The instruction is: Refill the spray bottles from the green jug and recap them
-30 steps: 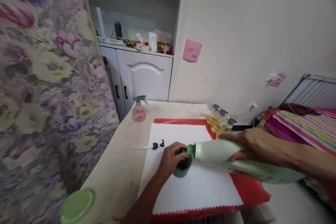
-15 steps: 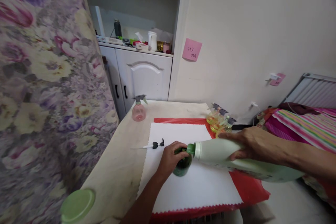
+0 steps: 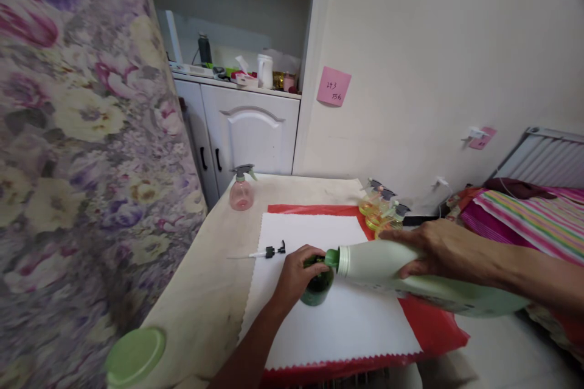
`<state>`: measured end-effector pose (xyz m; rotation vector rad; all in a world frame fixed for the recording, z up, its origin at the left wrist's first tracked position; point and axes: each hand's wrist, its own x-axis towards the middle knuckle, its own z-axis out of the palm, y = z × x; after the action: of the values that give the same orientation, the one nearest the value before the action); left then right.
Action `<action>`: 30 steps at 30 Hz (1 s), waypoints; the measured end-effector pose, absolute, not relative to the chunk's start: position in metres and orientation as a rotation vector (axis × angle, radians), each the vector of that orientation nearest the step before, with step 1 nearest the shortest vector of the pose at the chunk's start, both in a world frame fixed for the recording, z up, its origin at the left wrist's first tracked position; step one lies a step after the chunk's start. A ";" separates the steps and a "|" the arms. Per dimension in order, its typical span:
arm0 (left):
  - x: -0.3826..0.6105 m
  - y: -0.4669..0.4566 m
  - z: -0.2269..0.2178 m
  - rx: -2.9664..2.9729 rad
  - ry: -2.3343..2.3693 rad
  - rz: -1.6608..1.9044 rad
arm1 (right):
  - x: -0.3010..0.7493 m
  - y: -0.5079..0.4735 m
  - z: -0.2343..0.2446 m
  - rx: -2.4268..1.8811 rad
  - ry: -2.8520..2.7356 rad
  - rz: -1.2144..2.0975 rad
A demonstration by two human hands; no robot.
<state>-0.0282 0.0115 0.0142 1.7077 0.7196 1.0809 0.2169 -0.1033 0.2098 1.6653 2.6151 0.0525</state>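
Observation:
My left hand [image 3: 298, 273] is closed around the upper part of a small dark green bottle [image 3: 318, 290], which stands on a white sheet [image 3: 356, 328]. In my right hand [image 3: 433, 249] is a large pale green jug-like bottle [image 3: 374, 264], tipped on its side. Its green spout [image 3: 333, 258] points left at the small bottle's top; my left fingers partly hide that opening. Whether liquid is flowing I cannot tell. A black pump head with a clear tube [image 3: 269, 252] lies to the left of my left hand, across the sheet's edge.
A pink spray bottle [image 3: 241, 193] stands at the table's back left. Several yellow spray bottles [image 3: 375, 209] are at the back right, near the wall. A round green lid [image 3: 135, 355] lies at the front left. Red plastic [image 3: 431, 325] shows under the sheet. A floral curtain [image 3: 91, 164] hangs on the left.

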 end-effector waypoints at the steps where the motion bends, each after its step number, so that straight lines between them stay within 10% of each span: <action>1: -0.028 0.011 0.014 1.705 0.719 1.082 | 0.217 -0.103 0.210 1.661 2.606 0.029; 30: -0.027 0.012 0.011 1.694 0.695 1.089 | 0.216 -0.101 0.210 1.707 2.447 -0.105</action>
<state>-0.0272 0.0124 0.0114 1.6942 0.6948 1.0889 0.2159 -0.1011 0.2103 1.7066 2.4467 -0.1049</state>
